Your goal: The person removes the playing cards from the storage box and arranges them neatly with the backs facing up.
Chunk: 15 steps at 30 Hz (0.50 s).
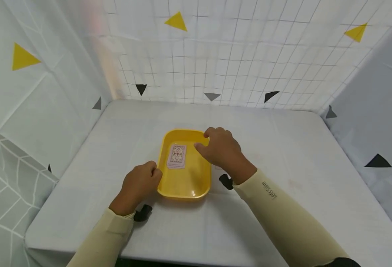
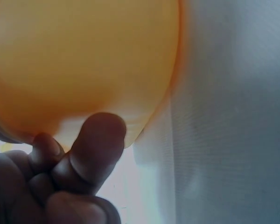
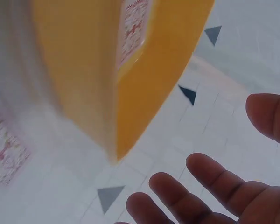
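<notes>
A yellow plastic tray [image 1: 190,181] stands on the white-covered table. Inside it, toward the left, lies a stack of playing cards [image 1: 176,155] with a red-and-white patterned back on top. My left hand [image 1: 140,182] grips the tray's left rim; in the left wrist view a finger [image 2: 100,144] lies against the tray wall [image 2: 88,56]. Over the tray's upper right edge is my right hand [image 1: 223,149], thumb and fingers spread apart. The right wrist view shows that hand [image 3: 256,200] holding nothing. Beside the tray a patterned card [image 3: 7,149] lies on the cloth, mostly covered by my right hand in the head view.
White cloth covers the table [image 1: 282,148], with its front edge near my forearms. A white grid-patterned curtain [image 1: 229,55] hangs behind it, and pale sheets hang at both sides. Yellow, black and grey triangles mark these hangings.
</notes>
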Each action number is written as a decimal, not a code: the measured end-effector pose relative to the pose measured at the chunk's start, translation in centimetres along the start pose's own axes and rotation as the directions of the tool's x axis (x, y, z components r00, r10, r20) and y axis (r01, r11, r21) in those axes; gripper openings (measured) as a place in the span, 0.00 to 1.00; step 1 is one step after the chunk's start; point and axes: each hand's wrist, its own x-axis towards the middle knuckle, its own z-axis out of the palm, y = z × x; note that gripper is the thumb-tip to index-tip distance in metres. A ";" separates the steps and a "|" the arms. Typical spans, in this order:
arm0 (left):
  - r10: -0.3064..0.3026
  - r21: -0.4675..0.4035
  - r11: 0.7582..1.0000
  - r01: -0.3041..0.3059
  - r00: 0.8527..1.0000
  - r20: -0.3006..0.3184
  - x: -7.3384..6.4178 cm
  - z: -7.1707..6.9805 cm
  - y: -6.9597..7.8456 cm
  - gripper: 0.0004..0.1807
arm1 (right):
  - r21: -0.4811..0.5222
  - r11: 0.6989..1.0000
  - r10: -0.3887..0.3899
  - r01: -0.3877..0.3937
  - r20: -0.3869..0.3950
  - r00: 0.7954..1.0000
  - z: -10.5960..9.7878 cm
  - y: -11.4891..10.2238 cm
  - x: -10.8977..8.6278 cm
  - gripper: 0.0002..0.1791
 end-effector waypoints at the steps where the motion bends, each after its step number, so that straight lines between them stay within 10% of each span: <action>1: -0.001 0.000 1.000 0.001 1.000 0.002 0.0 0.0 0.0 0.13 | -0.017 1.000 -0.010 0.010 0.000 1.000 0.1 -0.6 0.0 0.34; 15: 0.052 -0.023 0.998 -0.052 0.999 -0.006 0.0 0.2 -0.6 0.14 | -0.150 0.988 -0.005 0.036 0.204 0.979 3.7 -6.4 3.1 0.28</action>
